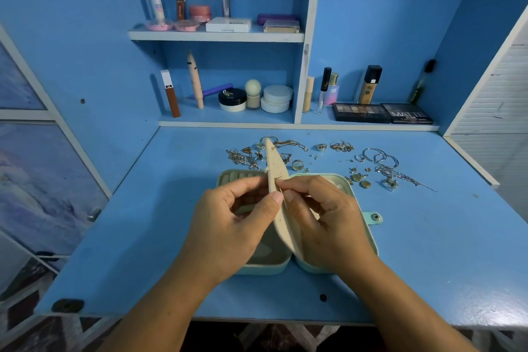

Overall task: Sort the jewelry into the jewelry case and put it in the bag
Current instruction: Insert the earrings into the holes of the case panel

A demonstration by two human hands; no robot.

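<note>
Two hands, left hand (228, 217) and right hand (323, 217), fingers curled, both pinching the upright cream flap (275, 168) of the open mint jewelry case (265, 268) on a blue desk (143, 237). Loose jewelry (383, 163) scattered just behind the case; cosmetics (233, 98) on shelves (217, 36) beyond.

Two hands in view: left hand (228, 226), right hand (323, 226). Both forearms bare down to the lower frame edge. Thumbnails short, trimmed, natural-looking. Fingers slender, knuckle creases plain. Wrists bare skin only.
</note>
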